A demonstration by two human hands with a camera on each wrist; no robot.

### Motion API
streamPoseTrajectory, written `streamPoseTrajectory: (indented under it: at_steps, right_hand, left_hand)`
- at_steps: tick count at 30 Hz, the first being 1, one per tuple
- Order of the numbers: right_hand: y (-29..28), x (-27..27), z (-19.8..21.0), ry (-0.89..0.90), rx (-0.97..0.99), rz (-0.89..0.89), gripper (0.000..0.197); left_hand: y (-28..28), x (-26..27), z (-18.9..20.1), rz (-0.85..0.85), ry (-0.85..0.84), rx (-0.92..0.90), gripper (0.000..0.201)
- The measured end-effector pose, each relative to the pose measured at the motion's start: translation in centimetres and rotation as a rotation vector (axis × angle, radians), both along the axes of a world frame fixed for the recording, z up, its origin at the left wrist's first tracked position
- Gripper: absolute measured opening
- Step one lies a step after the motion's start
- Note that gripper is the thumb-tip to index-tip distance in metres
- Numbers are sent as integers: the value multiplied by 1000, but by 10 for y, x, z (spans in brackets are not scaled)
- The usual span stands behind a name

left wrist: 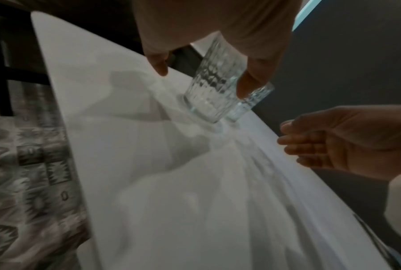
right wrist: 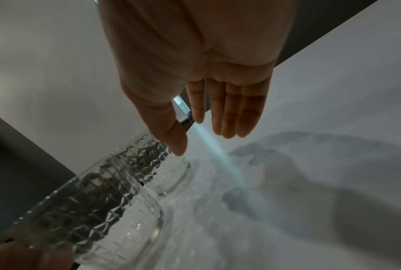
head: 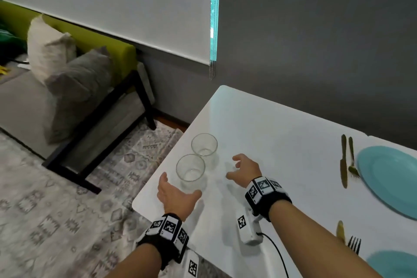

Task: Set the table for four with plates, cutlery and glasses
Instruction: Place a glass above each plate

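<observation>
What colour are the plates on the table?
Light blue; the plates show best in the head view, on the white table.

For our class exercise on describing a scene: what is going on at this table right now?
A person is setting a white table. Two clear patterned drinking glasses stand upright near its corner. The left hand is spread open around the nearer glass without clearly gripping it; the right hand hovers open beside them. Further right lie teal plates with gold-coloured knives and forks alongside.
</observation>
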State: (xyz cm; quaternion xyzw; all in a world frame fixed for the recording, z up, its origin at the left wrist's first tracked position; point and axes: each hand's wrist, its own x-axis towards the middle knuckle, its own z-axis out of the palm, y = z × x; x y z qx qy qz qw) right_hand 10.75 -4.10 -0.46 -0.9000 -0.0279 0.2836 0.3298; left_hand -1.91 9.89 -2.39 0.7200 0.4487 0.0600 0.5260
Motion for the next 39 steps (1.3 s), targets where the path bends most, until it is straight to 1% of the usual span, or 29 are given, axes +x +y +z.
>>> streamPoseTrajectory:
  at_steps: [3,8,13,17,22,26,29,32,35,39]
  right_hand:
    - [11,10,-9,3,13,37,71]
    - [33,26,-24,-38,97,54,89]
    - [56,39,-38,-66,162,84,98]
    - [67,39,-50,-80,161,95,99]
    - [73,35,-55,-134,141,48,87]
    - [66,30,-51,-136,163,6,82]
    - [42,29,-36,-156,170,-45,79]
    - [-3,31,-13,-185,170,-132,77]
    - [-62,28,12,-229,153,-226,76]
    - [-152,10,45,-295,120,-387,77]
  left_hand:
    - [4,14,-11,-59,-9,-25,112]
    - [15,27,-27,-45,-44,-16,112]
    - [26,29,-36,-80,-63,85,90]
    - [37,24,-34,-31,-82,149,85]
    - [46,24,-25,-3,-126,196,80]
    - [45,29,-22,5,-147,155,78]
    - [35,38,-12,-33,-194,126,81]
    - [10,55,5,-87,-221,109,85]
    - [-23,72,22,-166,-280,75,86]
    - [-82,92,34,-321,-322,52,84]
